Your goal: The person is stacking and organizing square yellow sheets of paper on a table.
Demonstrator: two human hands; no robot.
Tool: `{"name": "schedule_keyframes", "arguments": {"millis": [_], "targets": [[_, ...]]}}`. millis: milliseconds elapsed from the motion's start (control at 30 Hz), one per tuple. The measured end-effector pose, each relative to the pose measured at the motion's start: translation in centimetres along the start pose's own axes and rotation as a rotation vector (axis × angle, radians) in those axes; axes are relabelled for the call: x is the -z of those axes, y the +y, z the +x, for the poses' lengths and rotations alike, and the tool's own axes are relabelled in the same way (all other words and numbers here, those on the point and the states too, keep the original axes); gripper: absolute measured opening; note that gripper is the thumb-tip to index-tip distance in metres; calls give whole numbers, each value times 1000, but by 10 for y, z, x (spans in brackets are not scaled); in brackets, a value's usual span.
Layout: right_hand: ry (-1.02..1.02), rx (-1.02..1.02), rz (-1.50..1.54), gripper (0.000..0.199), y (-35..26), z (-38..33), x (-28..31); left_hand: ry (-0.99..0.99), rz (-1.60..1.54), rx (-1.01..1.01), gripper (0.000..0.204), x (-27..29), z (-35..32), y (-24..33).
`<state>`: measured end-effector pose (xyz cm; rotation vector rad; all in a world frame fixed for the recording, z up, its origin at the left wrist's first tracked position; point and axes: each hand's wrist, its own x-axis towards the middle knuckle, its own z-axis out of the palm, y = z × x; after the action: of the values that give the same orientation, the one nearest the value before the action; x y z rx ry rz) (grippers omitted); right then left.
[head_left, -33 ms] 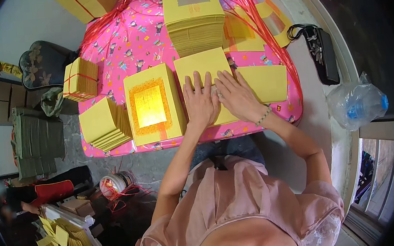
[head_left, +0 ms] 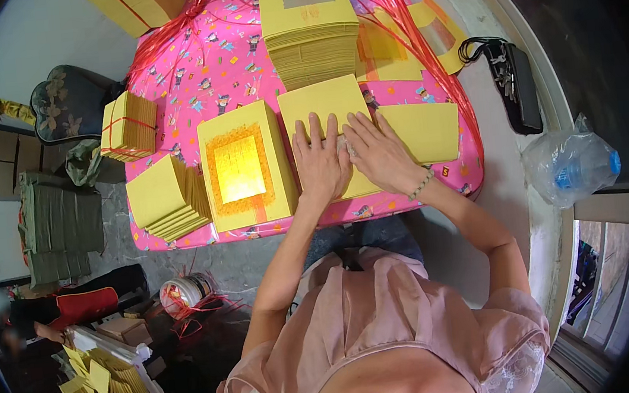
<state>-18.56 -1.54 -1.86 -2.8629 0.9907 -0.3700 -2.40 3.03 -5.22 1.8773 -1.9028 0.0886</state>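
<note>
Both my hands lie flat, side by side, on a stack of plain yellow paper sheets [head_left: 325,102] at the near middle of the table. My left hand [head_left: 320,162] has its fingers spread on the sheet. My right hand [head_left: 379,153], with a bead bracelet at the wrist, presses the same sheet, its fingers angled toward the left hand. Left of the hands sits a yellow stack topped by a gold foil square [head_left: 241,169]. A thinner yellow pile [head_left: 425,131] lies just right of my right hand.
The table has a pink patterned cloth [head_left: 199,72]. On it are a fanned yellow stack [head_left: 165,198], a bundle tied with red string [head_left: 129,127], a tall stack at the back [head_left: 311,24] and loose red string [head_left: 403,9]. A black bag [head_left: 510,82] and bagged plastic bottle [head_left: 570,166] sit at the right.
</note>
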Motion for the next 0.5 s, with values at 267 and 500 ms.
{"name": "schedule_keyframes", "arguments": {"millis": [267,500], "targets": [[-46,-6,109,62,3,-1,-5,-65,5,7,62,2,0,-4],[-22,2,74,61,4,-1,-16,-128,21,27,67,10,-13,-7]]}}
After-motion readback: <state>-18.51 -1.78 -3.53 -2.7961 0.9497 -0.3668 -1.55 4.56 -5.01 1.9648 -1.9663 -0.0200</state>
